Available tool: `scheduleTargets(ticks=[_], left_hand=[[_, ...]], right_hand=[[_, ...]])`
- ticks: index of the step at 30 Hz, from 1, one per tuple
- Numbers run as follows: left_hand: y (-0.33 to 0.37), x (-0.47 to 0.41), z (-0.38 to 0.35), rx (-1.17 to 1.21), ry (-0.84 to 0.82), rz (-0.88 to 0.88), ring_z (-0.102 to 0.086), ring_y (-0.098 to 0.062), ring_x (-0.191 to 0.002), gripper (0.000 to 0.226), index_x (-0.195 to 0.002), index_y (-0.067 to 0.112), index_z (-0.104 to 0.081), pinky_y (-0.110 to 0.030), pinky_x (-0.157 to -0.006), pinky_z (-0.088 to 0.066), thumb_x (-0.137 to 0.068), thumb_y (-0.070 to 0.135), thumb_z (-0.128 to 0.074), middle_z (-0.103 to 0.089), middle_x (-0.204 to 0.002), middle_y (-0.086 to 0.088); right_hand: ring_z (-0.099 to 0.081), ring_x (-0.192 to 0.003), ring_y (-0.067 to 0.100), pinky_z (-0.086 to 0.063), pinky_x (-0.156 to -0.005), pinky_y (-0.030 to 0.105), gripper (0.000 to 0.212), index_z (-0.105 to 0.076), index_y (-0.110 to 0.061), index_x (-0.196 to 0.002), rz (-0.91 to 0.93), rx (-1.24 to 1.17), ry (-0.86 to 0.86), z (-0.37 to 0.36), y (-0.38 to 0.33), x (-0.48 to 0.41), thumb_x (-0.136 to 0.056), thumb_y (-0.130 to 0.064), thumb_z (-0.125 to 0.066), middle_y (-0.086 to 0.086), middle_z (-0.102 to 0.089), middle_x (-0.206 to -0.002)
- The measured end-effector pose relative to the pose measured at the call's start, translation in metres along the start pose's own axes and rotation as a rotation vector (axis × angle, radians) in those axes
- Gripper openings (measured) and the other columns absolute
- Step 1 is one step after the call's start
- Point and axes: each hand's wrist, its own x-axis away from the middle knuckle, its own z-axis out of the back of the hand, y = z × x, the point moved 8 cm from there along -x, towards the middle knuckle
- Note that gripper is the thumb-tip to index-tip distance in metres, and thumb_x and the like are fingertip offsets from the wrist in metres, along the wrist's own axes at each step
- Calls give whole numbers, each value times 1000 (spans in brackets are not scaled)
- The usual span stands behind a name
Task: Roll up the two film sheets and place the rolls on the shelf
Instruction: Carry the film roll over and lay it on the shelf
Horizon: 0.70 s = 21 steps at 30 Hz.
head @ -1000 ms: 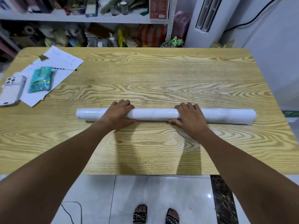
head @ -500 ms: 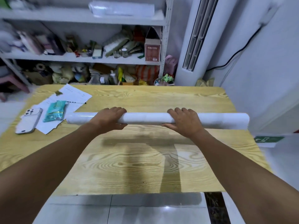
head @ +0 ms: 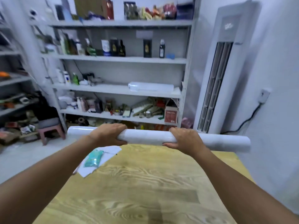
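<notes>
Near: yellow wood-grain counter [head: 145,183], far edge at 12 o'clock.
Middle: your left hand [head: 107,135] and right hand [head: 184,138], both curled around the long white film roll [head: 145,137]. It is held above the counter with its axis running 9 to 3.
Far: grey metal shelf [head: 105,89] at 12 o'clock. A clear film roll [head: 150,86] lies on its right half, with bare board just left.

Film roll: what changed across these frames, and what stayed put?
The film roll, lying on the table a second ago, has been lifted clear by the left hand and right hand, both gripping it, and carried toward the shelf. The teal packet and papers stay on the table.
</notes>
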Motion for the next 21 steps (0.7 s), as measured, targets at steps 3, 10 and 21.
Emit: scheduleTargets(ticks=[3,10,21], left_hand=[[-14,14,35,-80,2,50,-59,-25,-96,48,-110,17,-53,-33,-71,-44,-76,48,-63,-62,-107,-1],[-17,52,107,-166,40,156,-58,-24,-99,46,-115,15,-52,-33,-70,-42,-79,41,-64,-61,-111,-4],[-72,116,136,-228,33,352,-56,-19,-99,45,-115,20,-49,-31,-74,-45,-80,45,-62,-59,-113,0]], right_hand=[[-54,-44,18,-29,-38,25,63,-56,-18,-80,30,43,38,24,-13,-24,-75,-75,-32,-3,-58,-60],[-59,-62,18,-44,-47,28,62,-52,-21,-101,136,-4,64,72,-31,-69,-79,-74,-30,-2,-62,-81],[-56,-50,16,-30,-41,24,55,-55,-18,-86,259,-38,162,87,-102,-126,-76,-72,-45,-3,-61,-68]])
